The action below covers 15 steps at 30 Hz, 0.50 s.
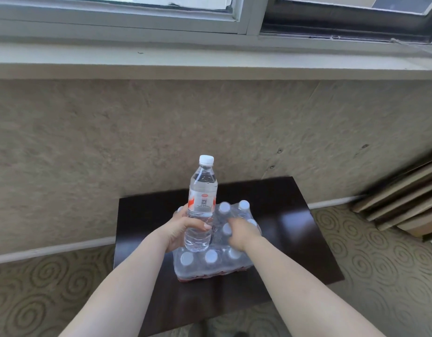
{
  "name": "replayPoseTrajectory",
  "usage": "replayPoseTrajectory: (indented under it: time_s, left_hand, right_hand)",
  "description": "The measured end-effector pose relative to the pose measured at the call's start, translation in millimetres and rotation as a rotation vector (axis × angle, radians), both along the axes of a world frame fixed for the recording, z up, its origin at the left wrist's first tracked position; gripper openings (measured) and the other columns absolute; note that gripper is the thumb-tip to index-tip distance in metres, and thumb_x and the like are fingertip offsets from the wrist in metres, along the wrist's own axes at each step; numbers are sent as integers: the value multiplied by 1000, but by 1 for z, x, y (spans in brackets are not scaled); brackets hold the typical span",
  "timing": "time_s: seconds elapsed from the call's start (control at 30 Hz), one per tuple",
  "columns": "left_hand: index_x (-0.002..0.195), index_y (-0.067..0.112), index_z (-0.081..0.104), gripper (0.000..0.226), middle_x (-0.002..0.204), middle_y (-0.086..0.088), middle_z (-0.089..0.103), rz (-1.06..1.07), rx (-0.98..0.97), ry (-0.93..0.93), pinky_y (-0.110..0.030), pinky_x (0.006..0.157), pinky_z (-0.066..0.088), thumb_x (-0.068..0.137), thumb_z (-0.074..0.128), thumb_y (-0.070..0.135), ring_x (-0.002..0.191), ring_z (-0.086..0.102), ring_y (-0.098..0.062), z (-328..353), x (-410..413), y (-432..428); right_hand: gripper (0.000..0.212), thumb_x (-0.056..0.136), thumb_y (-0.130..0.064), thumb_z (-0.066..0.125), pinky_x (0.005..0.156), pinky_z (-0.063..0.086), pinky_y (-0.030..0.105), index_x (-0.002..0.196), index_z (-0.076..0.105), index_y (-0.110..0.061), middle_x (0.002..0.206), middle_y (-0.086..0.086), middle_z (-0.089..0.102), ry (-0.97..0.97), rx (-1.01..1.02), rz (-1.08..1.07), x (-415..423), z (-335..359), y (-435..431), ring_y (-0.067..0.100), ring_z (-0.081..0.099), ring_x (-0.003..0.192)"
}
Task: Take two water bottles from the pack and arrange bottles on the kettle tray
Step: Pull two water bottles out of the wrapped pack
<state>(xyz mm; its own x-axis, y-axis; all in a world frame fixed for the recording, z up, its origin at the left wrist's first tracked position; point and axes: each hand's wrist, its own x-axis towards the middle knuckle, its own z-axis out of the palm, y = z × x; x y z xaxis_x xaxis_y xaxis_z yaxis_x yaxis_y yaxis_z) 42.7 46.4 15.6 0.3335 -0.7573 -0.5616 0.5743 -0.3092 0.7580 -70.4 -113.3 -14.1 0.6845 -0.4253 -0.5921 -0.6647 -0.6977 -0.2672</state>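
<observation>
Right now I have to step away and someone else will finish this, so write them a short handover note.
Left hand: shut on one water bottle, upright, lifted clear of the pack.
Right hand: on the pack's top among the caps; grip on a second bottle cannot be told.
The pack sits on the dark table.
Done: first bottle out.
Left: pull a second bottle, then arrange both on the kettle tray, which is not in view.

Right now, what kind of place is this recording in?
Probably a hotel room: swirl-patterned carpet, textured wallpaper under a window sill, and a dark wooden side table holding a shrink-wrapped water bottle pack.
</observation>
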Motion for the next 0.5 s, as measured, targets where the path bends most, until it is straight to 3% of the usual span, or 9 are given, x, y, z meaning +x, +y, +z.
replayPoseTrajectory:
  time_s: [0.13, 0.23, 0.37, 0.5]
  left_hand:
    - [123, 25, 56, 66, 130, -18, 59, 15, -1, 12, -45, 82, 57, 63, 72, 4, 114, 62, -33, -2, 1, 2]
    - [120, 25, 59, 61, 120, -13, 67, 9, -27, 29, -42, 76, 59, 64, 71, 4, 105, 68, -28, -2, 1, 3]
    - [122, 22, 58, 63, 124, -18, 65, 20, -28, 20, -46, 82, 58, 63, 72, 4, 109, 66, -33, -5, 1, 2]
    - [122, 23, 58, 63, 125, -20, 65, -2, -34, 30, -48, 85, 56, 65, 72, 1, 110, 66, -35, -8, 1, 1]
  right_hand:
    - [42, 96, -15, 46, 105, 43, 37, 138, 45, -17, 144, 5, 46, -59, -121, 20, 3, -11, 3, 27, 49, 129]
    - [39, 96, -14, 48, 87, 44, 12, 136, 47, -15, 142, 3, 48, -147, -103, 25, -4, -17, -1, 23, 51, 124]
    - [32, 93, -19, 57, 97, 42, 32, 123, 50, -10, 135, 5, 51, -221, -65, 129, -10, -10, -7, 23, 48, 122]
    - [37, 89, -40, 62, 92, 46, 41, 113, 47, -16, 116, 3, 57, -318, 93, 84, -13, 8, -20, 24, 55, 107]
